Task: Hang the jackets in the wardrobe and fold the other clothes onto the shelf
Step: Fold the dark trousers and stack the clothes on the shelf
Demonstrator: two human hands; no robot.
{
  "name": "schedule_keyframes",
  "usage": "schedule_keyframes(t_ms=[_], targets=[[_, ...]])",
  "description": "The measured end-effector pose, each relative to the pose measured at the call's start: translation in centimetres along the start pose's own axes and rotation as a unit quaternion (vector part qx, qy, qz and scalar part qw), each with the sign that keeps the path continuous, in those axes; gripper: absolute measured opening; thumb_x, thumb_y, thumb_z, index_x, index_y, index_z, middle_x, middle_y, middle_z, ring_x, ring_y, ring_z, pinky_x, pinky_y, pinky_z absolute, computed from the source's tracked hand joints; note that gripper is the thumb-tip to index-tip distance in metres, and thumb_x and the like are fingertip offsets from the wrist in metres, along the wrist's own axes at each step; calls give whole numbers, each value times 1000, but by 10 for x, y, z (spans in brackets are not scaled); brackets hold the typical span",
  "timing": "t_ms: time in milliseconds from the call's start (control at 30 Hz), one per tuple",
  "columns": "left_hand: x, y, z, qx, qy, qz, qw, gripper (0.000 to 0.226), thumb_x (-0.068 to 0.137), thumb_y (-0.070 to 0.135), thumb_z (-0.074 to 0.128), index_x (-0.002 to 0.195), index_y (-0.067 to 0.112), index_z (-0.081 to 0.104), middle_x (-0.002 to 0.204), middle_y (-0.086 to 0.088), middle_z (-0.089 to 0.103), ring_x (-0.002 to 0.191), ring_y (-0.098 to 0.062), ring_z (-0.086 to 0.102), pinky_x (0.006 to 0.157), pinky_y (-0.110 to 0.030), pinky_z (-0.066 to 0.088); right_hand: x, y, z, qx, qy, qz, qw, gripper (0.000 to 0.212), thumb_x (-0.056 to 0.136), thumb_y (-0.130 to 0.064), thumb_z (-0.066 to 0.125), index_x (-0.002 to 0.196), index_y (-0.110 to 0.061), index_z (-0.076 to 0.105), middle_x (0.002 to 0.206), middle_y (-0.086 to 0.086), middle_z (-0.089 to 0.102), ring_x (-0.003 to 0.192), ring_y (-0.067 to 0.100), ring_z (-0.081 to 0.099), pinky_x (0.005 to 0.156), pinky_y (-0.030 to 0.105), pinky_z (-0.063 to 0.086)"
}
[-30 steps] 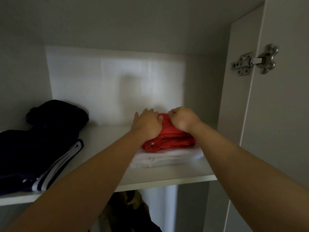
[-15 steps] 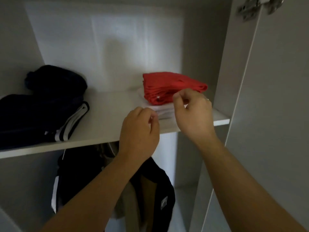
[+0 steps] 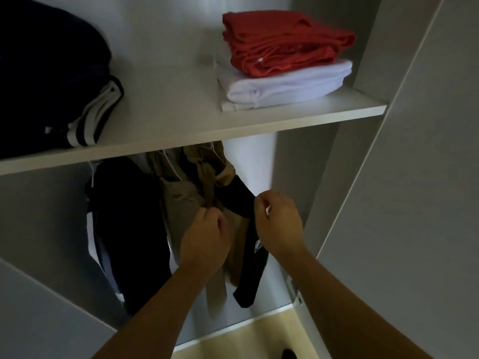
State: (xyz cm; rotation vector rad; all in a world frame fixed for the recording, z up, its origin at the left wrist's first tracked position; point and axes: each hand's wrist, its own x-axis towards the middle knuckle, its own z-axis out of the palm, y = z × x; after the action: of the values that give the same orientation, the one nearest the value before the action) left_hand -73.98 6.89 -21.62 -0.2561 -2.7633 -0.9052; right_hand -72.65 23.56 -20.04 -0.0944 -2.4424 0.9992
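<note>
- While both my hands hang below it, the flat white wardrobe shelf (image 3: 168,117) runs its front edge across above them, with bare board in its middle.
- At its right end a folded red garment (image 3: 285,42) lies on a folded white garment (image 3: 290,84), close to the side wall.
- At its left end sits a pile of dark navy clothes with white stripes (image 3: 51,81).
- Under the shelf hang a dark navy jacket (image 3: 129,216), a beige jacket (image 3: 181,198) and a black sleeve with a small white patch (image 3: 248,255).
- My left hand (image 3: 204,239) is curled in front of the beige jacket, and my right hand (image 3: 280,224) is curled at the black sleeve's edge; I cannot tell whether either grips cloth.
- An open white wardrobe door (image 3: 414,177) stands to the right, and pale wooden floor (image 3: 259,338) shows below.
</note>
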Motion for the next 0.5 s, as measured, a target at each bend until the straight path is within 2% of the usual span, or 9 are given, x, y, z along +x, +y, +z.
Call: schedule_keyframes(t_ms=[100, 233, 333, 400, 500], targets=[[8, -10, 9, 10, 9, -27, 1000, 11, 98, 29, 46, 102, 22, 53, 108, -2, 56, 90, -22, 57, 75, -36, 49, 12, 12, 15, -13, -13, 1, 1000, 18, 102, -25, 48, 94, -20, 64, 88, -8, 59, 82, 10, 55, 76, 28, 50], [36, -25, 21, 37, 4, -99, 994, 27, 100, 29, 50, 123, 15, 51, 122, -8, 52, 97, -27, 58, 75, -35, 46, 47, 26, 39, -64, -65, 9, 996, 22, 103, -30, 47, 103, -17, 65, 89, -6, 56, 79, 13, 56, 77, 34, 55], [61, -35, 29, 67, -23, -179, 981, 43, 101, 37, 50, 133, 10, 42, 128, -14, 51, 100, -30, 60, 77, -38, 49, 76, 36, 60, -102, -96, 10, 990, 26, 104, -33, 46, 112, -15, 63, 101, 2, 61, 87, 18, 61, 76, 31, 50], [80, -39, 33, 50, -8, -247, 968, 53, 100, 40, 52, 137, 4, 38, 130, -21, 50, 108, -37, 57, 83, -43, 46, 91, 45, 74, -121, -128, 21, 984, 33, 105, -40, 43, 119, -14, 58, 111, 6, 59, 95, 23, 61, 75, 30, 44], [105, -44, 40, 52, -5, -305, 951, 63, 98, 44, 53, 140, 0, 37, 130, -24, 53, 114, -42, 56, 89, -48, 44, 110, 57, 96, -180, -194, 34, 964, 45, 104, -50, 40, 127, -13, 50, 116, 8, 54, 102, 27, 59, 73, 33, 40]])
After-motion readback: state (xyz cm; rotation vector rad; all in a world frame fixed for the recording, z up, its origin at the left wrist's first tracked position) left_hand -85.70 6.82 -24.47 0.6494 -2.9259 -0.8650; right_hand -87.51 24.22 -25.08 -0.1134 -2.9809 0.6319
